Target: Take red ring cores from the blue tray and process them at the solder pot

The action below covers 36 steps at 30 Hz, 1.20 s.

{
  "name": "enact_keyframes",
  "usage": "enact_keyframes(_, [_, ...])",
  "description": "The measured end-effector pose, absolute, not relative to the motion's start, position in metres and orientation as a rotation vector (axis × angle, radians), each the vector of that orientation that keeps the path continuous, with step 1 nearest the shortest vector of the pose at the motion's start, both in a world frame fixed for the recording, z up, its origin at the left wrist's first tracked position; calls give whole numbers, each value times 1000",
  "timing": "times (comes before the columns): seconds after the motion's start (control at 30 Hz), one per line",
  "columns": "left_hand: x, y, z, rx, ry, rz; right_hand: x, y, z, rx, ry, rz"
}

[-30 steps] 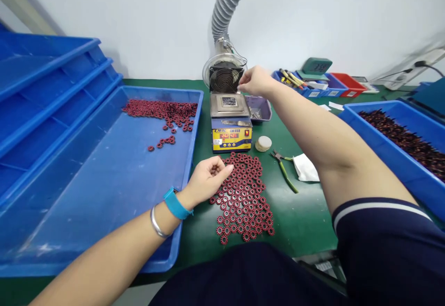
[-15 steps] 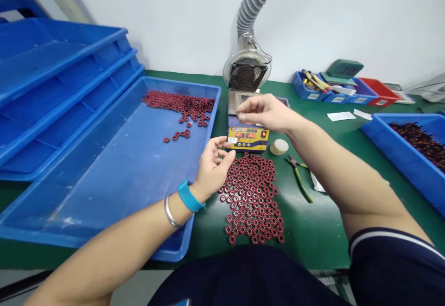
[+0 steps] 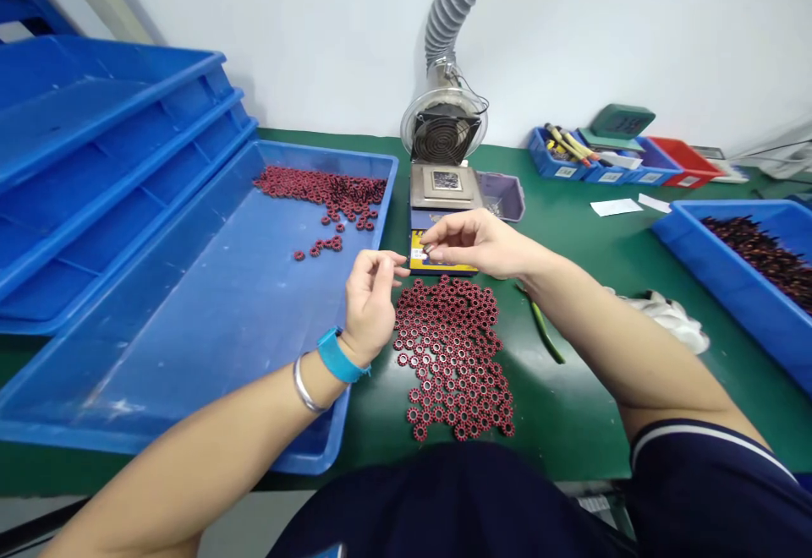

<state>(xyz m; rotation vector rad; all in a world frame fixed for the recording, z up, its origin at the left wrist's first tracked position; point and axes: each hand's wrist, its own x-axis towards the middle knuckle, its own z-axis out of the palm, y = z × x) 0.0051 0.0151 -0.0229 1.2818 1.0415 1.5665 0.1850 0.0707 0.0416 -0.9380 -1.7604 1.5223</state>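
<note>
My right hand [image 3: 473,241] is closed in a pinch in front of the yellow-fronted solder pot [image 3: 447,186], with a small dark part [image 3: 427,248] between thumb and fingertips. Its details are too small to tell. To the left, my left hand [image 3: 374,296] has thumb and fingers bent close together near the tray's right rim; what they hold, if anything, is too small to make out. Many red toothed rings [image 3: 453,355] lie spread on the green table below both hands. More red rings [image 3: 323,186] are heaped at the back of the blue tray [image 3: 254,237].
Stacked blue trays [image 3: 127,135] stand at the left. Behind the pot is a fan [image 3: 446,135] with a grey hose [image 3: 460,0]. A purple bin [image 3: 504,194], green-handled pliers [image 3: 546,334], white gloves [image 3: 672,317] and a bin of dark parts [image 3: 691,245] are at the right.
My right hand has come down and toward me from over the pot, uncovering its top and the purple bin. My left hand has moved slightly left, its fingers drawn closer together.
</note>
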Motion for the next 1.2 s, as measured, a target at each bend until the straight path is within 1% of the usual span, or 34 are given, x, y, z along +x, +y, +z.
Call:
enact_keyframes(0.23, [6,13,-22,1183,988,1445,188,72,46,-986,-1678,1543])
enact_keyframes(0.6, [8,10,-15,1266,969,1387,180,65,35,-943,-1649,1634])
enact_keyframes(0.87, [6,9,-14,1374,1011,1332,184,66,39,-969,-1590,1570])
enact_keyframes(1.07, [8,11,-14,1260,1015,1339,184,65,41,-990,-1538,1582])
enact_keyframes(1.2, [9,13,-16,1224,1027,1313,185,74,46,-1020,-1545,1496])
